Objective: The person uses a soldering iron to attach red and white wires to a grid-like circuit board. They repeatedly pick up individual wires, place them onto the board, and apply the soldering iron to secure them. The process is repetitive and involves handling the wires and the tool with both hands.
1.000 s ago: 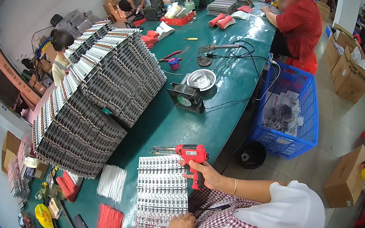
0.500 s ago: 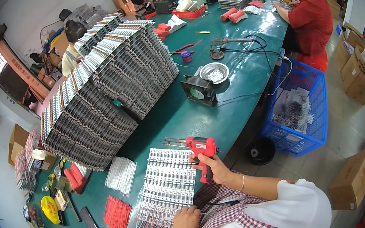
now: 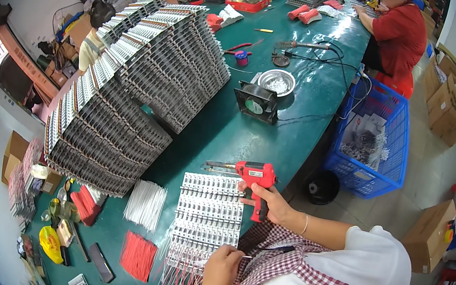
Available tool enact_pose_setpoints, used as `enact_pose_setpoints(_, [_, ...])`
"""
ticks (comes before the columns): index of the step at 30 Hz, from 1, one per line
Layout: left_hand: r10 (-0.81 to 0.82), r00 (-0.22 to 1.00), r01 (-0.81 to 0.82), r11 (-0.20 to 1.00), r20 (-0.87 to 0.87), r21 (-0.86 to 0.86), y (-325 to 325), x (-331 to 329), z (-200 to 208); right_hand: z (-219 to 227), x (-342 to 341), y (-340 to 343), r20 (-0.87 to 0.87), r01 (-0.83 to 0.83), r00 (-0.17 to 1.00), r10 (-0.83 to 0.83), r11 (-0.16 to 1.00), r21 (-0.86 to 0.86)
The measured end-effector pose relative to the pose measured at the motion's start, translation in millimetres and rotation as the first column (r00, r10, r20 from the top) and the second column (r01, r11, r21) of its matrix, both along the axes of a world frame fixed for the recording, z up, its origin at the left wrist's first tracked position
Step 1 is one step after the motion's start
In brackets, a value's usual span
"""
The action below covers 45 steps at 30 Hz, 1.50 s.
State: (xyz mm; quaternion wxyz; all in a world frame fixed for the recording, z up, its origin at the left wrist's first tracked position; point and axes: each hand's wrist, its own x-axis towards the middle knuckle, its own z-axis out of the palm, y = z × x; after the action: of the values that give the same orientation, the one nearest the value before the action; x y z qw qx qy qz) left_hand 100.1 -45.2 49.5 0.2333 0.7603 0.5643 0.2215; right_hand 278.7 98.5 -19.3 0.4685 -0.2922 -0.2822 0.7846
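Observation:
A red-and-black soldering gun (image 3: 258, 175) is gripped in my right hand (image 3: 271, 203), its metal tip pointing left above the far edge of a panel. That panel (image 3: 208, 213) carries rows of small white and metal parts, with red and white wires trailing off its near end. Beside its near right edge is my left hand (image 3: 223, 264), fingers pinched on what looks like a thin white wire (image 3: 247, 256). Left of the panel lie a bundle of white wires (image 3: 145, 205) and a bundle of red wires (image 3: 137, 256).
Tall stacks of similar panels (image 3: 107, 118) stand on the green table (image 3: 293, 140). Further back are a small fan (image 3: 256, 103), a metal bowl (image 3: 277, 83) and a soldering iron (image 3: 307, 46). A blue crate (image 3: 370, 158) stands beside the table; a person in red (image 3: 400, 32) works beyond.
My left hand has lifted off the panel's wires and shifted toward my body, a thin white wire showing at its fingers. The soldering gun stays over the panel's far edge. The view has shifted slightly.

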Motion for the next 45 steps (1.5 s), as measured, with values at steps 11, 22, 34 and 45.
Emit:
enact_pose_setpoints(11, [-0.019,1.0,0.02,0.998,-0.018,0.06,8.7,-19.6,3.2,5.8,1.4,-3.4,-0.008,-0.004,1.0,0.004,1.0,-0.011])
enact_pose_setpoints(22, [-0.057,0.998,0.059,0.996,-0.029,0.06,4.7,-21.1,2.8,4.4,1.5,-4.0,-0.035,0.001,0.999,-0.003,0.999,-0.039])
enact_pose_setpoints(34, [-0.088,0.996,0.087,0.995,0.021,0.038,8.5,-14.4,-0.2,-1.0,6.1,-3.8,-0.072,-0.011,0.997,0.009,0.999,-0.03])
enact_pose_setpoints(45, [-0.089,0.996,0.089,0.996,0.01,0.028,8.5,-19.0,0.3,3.7,9.6,-3.1,-0.073,-0.026,0.997,0.021,0.997,-0.071])
